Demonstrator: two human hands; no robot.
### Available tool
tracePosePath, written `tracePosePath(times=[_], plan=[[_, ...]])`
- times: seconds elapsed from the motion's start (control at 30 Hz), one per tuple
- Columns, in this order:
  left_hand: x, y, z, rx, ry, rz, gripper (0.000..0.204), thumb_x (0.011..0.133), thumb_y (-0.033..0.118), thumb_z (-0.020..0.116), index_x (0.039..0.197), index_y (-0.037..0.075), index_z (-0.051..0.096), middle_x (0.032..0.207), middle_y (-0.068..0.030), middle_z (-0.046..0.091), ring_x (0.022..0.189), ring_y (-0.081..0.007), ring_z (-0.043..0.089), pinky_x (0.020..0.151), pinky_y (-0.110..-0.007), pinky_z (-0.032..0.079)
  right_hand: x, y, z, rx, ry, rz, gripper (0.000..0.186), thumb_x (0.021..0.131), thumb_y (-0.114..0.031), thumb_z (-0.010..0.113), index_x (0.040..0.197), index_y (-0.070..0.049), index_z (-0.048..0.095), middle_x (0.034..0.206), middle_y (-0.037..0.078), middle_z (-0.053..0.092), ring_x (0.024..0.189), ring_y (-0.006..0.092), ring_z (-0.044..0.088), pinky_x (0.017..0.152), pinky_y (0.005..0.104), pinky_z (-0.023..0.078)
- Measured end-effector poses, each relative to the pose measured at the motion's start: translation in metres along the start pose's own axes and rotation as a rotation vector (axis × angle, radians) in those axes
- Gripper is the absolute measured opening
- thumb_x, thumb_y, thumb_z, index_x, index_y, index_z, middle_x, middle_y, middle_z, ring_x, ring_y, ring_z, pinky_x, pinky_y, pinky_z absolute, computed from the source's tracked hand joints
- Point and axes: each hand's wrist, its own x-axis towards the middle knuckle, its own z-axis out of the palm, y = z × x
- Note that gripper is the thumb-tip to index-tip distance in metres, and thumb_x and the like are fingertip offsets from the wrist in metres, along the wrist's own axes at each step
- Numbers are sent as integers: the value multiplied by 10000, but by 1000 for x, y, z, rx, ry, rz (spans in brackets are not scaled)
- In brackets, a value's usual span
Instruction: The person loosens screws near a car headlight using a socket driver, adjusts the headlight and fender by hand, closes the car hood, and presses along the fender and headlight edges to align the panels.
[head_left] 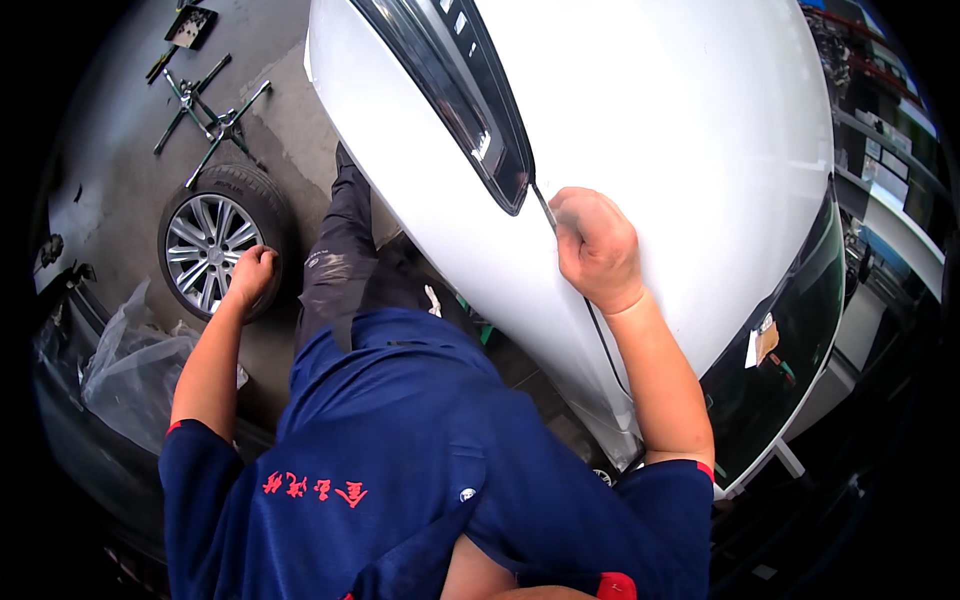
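Observation:
A white car's hood (680, 130) fills the upper middle, with a long dark headlight (480, 140) at its front corner. My right hand (598, 245) is closed over the dark seam (600, 335) between hood and fender, just behind the headlight's tip. Its curled fingers hide whatever may be in them. My left hand (253, 277) hangs low at my side in a loose fist, with nothing showing in it. From above, it overlaps the tire and silver wheel (207, 240) lying on the floor.
Two cross-shaped lug wrenches (228, 125) lie on the grey floor (120, 170) beyond the wheel. A small tray (190, 27) is farther off. Crumpled clear plastic (135, 365) lies at the left. The windshield (785, 350) has paper behind it; shelving (890, 150) stands at the far right.

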Motion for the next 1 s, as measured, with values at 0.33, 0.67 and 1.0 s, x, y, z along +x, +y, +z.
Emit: tracePosePath(times=[0.33, 0.67, 1.0], plan=[[2, 13, -45, 39, 0, -161, 338, 982, 234, 560, 1047, -32, 758, 992, -204, 787, 906, -303, 769, 872, -394, 581, 3, 9, 9, -177, 20, -134, 237, 701, 71, 640, 821, -98, 527, 980, 7, 701, 665, 188, 598, 551, 327, 513], [17, 38, -67, -167, 22, -87, 321, 1009, 168, 504, 1141, -43, 707, 957, -115, 764, 848, -187, 699, 804, -323, 552, 2, 6, 9, 6, 119, -28, 231, 697, 69, 624, 837, -93, 539, 941, 37, 702, 665, 242, 632, 561, 356, 523], [-82, -93, 29, -130, 214, -94, 344, 991, 250, 559, 1057, -15, 768, 971, -165, 790, 928, -265, 758, 875, -369, 574, 6, 2, 9, 192, 103, 64, 231, 901, 55, 565, 1099, -60, 592, 968, 126, 703, 720, 302, 690, 671, 384, 577]])
